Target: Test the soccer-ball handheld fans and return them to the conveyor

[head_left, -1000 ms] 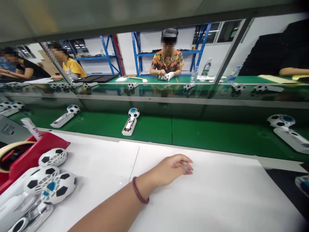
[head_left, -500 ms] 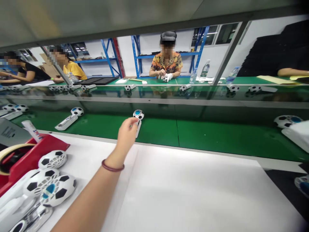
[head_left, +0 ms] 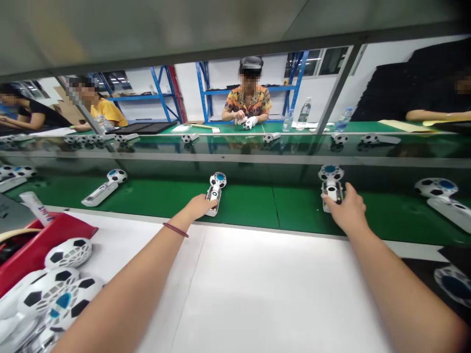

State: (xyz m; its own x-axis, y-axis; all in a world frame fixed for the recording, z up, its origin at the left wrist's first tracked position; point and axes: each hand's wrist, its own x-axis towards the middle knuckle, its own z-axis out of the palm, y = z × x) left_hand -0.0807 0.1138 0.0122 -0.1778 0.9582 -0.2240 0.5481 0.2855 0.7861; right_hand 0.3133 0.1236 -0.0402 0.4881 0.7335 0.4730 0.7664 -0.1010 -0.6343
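"What's the left hand (head_left: 198, 207) doing?"

"It's touching the left ball toy (head_left: 218, 179) low down, on the green strip (head_left: 250, 206). I can't tell if it grips."

"And the right hand (head_left: 349, 210)?"

"It's holding the right ball toy (head_left: 331, 182) on the strip too, thumb one side, fingers the other, maybe so it won't slip."

"Why are the balls farther off?"

"The long ends point toward the hands. I guess those are easier to grab."

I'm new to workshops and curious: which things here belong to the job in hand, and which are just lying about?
Job in hand, it seems:
football-headed device at the left hand
matching device at the right hand

Probably just lying about:
red bin
white tube
clear bottle across the line
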